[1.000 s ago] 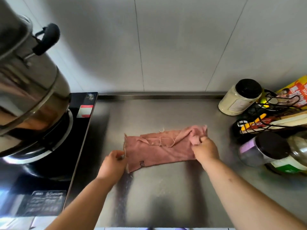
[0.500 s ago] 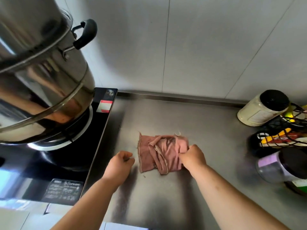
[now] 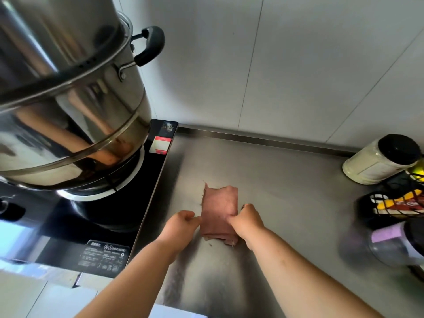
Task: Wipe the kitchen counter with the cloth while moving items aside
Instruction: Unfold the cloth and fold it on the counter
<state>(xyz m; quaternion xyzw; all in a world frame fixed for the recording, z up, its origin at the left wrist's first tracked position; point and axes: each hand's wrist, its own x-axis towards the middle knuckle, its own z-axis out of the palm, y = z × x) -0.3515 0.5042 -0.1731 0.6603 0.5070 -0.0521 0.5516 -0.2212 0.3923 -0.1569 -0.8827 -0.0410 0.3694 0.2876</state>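
A pink cloth (image 3: 219, 207) lies folded into a narrow rectangle on the steel counter (image 3: 286, 184), just right of the cooktop. My left hand (image 3: 180, 228) pinches the cloth's left edge near the front. My right hand (image 3: 249, 222) grips the right edge, with the thumb lying on top of the fabric. Both forearms reach in from the bottom of the view.
A big steel stockpot (image 3: 68, 99) with a black handle stands on the black induction cooktop (image 3: 142, 203) at the left. At the right are a cream jar with a black lid (image 3: 380, 160), a black wire rack (image 3: 399, 203) with packets and a blurred purple-labelled jar (image 3: 394, 244).
The cloth went from spread out wide to folded into a narrow strip. My right hand carried its end leftward; both hands now hold the folded cloth's sides. The view shifted right and closer.
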